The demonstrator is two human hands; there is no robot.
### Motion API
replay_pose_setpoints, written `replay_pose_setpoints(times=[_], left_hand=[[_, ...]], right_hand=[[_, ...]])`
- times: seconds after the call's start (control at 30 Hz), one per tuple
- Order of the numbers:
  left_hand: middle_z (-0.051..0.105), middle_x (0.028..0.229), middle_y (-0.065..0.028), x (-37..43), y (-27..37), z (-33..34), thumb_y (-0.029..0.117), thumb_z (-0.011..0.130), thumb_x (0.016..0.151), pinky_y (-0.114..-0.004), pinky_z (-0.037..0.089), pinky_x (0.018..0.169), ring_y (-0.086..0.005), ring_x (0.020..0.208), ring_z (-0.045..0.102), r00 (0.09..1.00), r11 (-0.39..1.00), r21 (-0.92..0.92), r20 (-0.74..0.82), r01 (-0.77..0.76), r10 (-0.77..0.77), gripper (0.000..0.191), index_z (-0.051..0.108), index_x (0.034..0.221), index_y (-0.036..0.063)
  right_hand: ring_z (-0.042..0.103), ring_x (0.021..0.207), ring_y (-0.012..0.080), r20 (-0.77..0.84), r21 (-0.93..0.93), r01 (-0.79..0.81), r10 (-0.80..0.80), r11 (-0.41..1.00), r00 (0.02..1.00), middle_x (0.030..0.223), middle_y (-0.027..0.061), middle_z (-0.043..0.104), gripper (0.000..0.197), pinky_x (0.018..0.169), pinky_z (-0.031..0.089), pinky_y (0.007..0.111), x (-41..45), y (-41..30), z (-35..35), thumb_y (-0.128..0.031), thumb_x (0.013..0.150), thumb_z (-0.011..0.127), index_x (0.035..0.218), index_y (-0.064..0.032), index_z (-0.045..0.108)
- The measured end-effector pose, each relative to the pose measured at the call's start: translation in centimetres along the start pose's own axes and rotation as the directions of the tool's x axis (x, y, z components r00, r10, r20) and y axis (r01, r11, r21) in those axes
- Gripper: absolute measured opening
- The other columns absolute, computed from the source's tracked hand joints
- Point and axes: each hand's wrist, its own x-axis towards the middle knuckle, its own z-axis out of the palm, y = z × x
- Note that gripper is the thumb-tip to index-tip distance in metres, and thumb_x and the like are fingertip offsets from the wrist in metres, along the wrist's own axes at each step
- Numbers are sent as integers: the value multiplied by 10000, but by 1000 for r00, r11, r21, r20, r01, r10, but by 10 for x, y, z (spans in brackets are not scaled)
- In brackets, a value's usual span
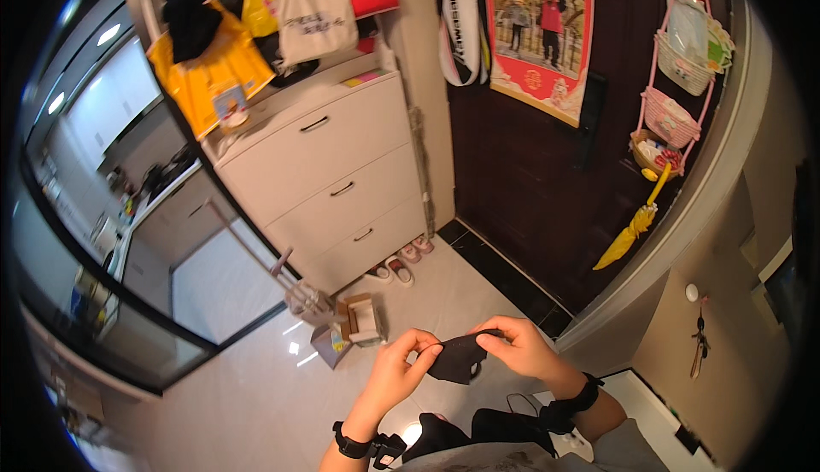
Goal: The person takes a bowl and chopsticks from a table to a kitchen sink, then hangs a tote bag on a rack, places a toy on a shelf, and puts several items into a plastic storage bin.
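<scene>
A small black piece of cloth (pixel 453 363) is stretched between my two hands in front of my body. Its exact kind is hard to tell; a small opening or loop shows at its lower right. My left hand (pixel 411 364) pinches the upper left corner between thumb and fingers. At the upper right corner, my right hand (pixel 517 345) grips the dark edge the same way. Black straps with small devices circle both wrists. The cloth hangs above the tiled floor.
Beyond my hands stand an open cardboard box (pixel 364 319) and a wheeled cart (pixel 311 302) with a long handle. Shoes (pixel 400 270) lie beneath a white shoe cabinet (pixel 333 171). A dark door (pixel 512 171) carries a hanging yellow umbrella (pixel 631 238). Keys (pixel 699 337) hang at right.
</scene>
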Motion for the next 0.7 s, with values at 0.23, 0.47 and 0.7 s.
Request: replay_pose_setpoints(times=[0.23,0.47,0.7], left_hand=[[640,757,-76,105,-35,-11,84,599,848,-252,472,611,-131,690,597,996,988,-128,-13,-87,86,92,553,890,18],[653,862,-80,214,-31,14,42,633,793,-316,472,720,-230,818,621,861,865,-122,96,-487,499,99,553,850,40],[652,817,-84,336,-13,59,46,648,783,-304,485,629,-228,718,629,820,849,-113,222,-516,528,96,569,837,41]], right_hand=[[594,794,123,113,59,-381,373,923,921,885,94,623,318,744,477,233,51,23,-31,-84,875,567,1166,-8,463],[334,1270,206,-27,-91,89,-92,992,995,1357,135,342,509,1061,268,375,106,26,-115,-122,844,581,1308,-59,381],[531,1070,154,-172,103,-380,393,919,903,1152,107,572,435,909,412,287,163,48,-182,-139,800,638,1201,-35,505]])
